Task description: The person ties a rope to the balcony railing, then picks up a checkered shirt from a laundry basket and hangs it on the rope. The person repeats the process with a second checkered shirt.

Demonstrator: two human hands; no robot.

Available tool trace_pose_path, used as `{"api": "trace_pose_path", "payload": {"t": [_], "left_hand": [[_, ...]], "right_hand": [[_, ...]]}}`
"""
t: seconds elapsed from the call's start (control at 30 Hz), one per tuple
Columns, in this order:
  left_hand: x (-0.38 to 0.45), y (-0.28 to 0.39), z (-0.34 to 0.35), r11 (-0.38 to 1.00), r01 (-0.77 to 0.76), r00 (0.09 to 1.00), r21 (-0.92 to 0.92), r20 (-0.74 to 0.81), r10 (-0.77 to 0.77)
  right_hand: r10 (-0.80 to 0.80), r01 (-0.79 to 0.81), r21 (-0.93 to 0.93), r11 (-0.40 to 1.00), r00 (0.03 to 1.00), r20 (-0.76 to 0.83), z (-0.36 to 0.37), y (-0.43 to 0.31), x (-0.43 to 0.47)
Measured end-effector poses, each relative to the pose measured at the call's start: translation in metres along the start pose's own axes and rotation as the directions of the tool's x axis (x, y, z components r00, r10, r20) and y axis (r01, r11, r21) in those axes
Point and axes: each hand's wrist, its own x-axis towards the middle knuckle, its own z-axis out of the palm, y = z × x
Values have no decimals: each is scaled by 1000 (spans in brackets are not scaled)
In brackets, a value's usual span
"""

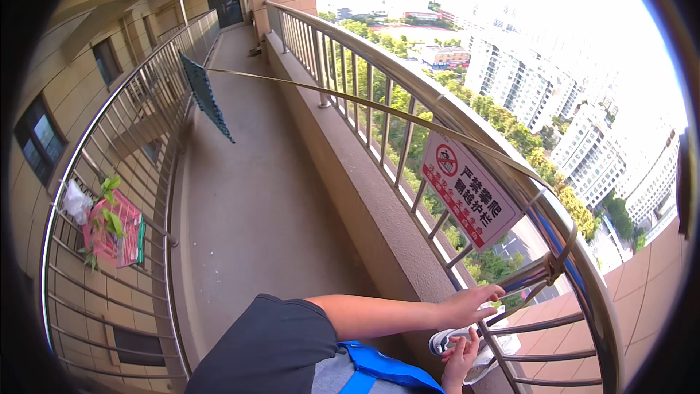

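My left hand [471,305] reaches across to the metal railing [437,99], its thumb and fingers apart. Whether it touches the loose strap tail beside it, I cannot tell. Lower down, my right hand [462,354] has slightly curled, parted fingers and shows nothing held. A flat tan strap [350,97] is knotted around the right railing's bars, and its knot [552,269] lies right of my left hand. The strap stretches across the walkway to the left railing, where a blue-green patterned cloth [205,96] hangs near its far end. A white plastic bag [506,342] and a shoe [439,341] show beside my hands.
A printed warning sign [473,189] hangs on the right railing above a low concrete ledge [350,175]. On the left railing [106,106] hang a pink plastic basket [117,230] with a leafy plant and a white bag [77,201]. A dark door [225,3] stands far off.
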Motion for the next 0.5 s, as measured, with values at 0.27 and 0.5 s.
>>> {"api": "trace_pose_path", "payload": {"t": [0.27, 0.5], "left_hand": [[-324, -80, -84, 364, 684, 610, 632, -224, -760], [-556, -95, -37, 93, 964, -67, -247, -569, -819]], "right_hand": [[525, 468, -670, 576, 417, 742, 22, 22, 3], [537, 758, -504, 413, 244, 807, 146, 13, -30]]}}
